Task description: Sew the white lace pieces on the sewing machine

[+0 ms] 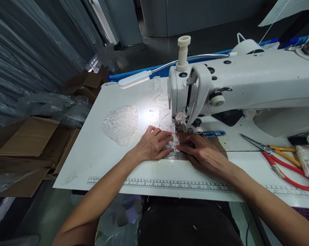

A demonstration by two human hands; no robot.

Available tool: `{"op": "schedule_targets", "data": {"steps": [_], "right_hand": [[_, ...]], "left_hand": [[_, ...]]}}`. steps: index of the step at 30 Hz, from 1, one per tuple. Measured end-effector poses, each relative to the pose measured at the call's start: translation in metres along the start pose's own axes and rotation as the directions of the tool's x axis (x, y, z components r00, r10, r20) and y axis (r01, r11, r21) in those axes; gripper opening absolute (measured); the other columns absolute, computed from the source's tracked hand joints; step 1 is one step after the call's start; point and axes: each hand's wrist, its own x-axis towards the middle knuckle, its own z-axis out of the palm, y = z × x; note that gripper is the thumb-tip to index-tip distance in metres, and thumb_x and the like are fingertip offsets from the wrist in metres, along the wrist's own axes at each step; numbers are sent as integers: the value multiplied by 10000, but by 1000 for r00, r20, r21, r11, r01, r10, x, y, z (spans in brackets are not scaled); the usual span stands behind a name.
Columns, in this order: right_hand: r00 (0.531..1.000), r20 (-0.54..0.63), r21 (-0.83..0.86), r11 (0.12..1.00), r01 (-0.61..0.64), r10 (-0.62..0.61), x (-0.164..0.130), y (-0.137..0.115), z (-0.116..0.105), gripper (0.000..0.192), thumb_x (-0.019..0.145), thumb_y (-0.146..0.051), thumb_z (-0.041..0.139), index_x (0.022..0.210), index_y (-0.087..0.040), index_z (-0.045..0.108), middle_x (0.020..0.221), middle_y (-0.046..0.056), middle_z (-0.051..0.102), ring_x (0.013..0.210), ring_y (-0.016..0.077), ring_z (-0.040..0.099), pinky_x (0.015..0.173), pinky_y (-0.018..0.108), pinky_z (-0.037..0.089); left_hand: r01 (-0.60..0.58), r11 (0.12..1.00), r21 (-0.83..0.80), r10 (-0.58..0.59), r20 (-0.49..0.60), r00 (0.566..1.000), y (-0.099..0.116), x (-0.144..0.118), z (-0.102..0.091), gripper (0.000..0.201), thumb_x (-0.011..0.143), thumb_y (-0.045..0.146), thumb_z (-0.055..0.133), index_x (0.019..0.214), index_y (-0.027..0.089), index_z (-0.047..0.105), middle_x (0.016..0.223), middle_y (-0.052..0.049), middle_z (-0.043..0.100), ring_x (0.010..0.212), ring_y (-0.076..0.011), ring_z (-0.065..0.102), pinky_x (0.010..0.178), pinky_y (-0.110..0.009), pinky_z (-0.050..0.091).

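Both flat, unclenched, left hand [154, 143] and right hand [202, 153] press white lace fabric [171, 147], mostly hidden beneath them, under the white sewing machine [236, 85]; the white bench [92, 153] lies open leftward

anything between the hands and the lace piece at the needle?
Nothing visible. Left hand and right hand lie flat on the lace piece, fingertips nearly meeting just in front of the presser foot of the sewing machine.

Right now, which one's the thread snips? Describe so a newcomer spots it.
Start at the white sewing machine. On the table just right of its needle lies the small blue-handled snips, beyond the right hand. The scissors farther right are bigger, with orange and red handles.
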Motion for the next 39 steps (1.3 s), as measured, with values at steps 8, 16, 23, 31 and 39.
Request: {"op": "schedule_targets", "data": {"steps": [8,16,23,31,39], "right_hand": [[999,11,-60,997,44,-43,2,-2,0,362,896,-108,479,1201,-246,618,1185,126,536,1068,288,510,839,477,503],[1000,6,-12,1000,6,-6,0,0,2,384,927,-136,450,1254,-263,608,1044,121,550,994,254,519,829,448,505],[999,4,45,998,-33,33,1,0,3,373,924,-163,446,1236,-253,631,1055,128,546,998,259,519,829,450,504],[997,-30,65,996,-66,69,7,-3,5,416,873,-93,464,1203,-269,646,1075,114,534,1007,258,508,849,469,506],[997,-60,100,994,-50,56,9,0,7,419,850,-87,491,1203,-248,650,1074,120,537,1000,258,511,859,471,507]], "left_hand": [[-8,1000,1,8,50,999,-2,2,0,347,945,394,494,1178,153,583,1322,-95,571,887,-221,525,752,-396,384],[40,996,-83,-35,66,997,-3,1,2,451,939,455,492,1242,126,546,1341,-92,558,932,-236,517,748,-396,391],[83,996,7,-84,103,991,-2,6,-1,404,981,426,406,1224,150,571,1320,-92,566,874,-227,507,698,-377,354],[24,987,157,-54,189,981,-9,18,-10,369,977,415,421,1186,159,584,1275,-98,578,801,-204,510,700,-365,305],[17,992,122,-39,187,982,-14,21,-9,382,986,422,394,1184,164,594,1248,-98,597,872,-237,521,763,-409,327]]}}
